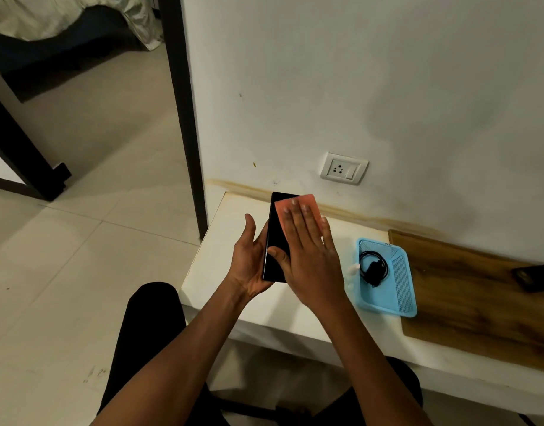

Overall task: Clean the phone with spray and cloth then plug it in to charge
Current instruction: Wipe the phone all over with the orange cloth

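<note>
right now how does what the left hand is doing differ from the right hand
The left hand cradles the phone from beneath, fingers curled round its edge; the right hand lies flat on top, fingers straight. The left hand touches the phone directly; the right hand presses the pink cloth onto the screen. Both are held above the white table.

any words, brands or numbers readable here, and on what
None can be read.
phone: the dark face shows no logo or text.
cloth: plain pink, no label in view.
socket: only holes and a switch, no markings visible.
tray and charger: no print that can be made out.
dark object on the board: too blurred to tell.
</note>
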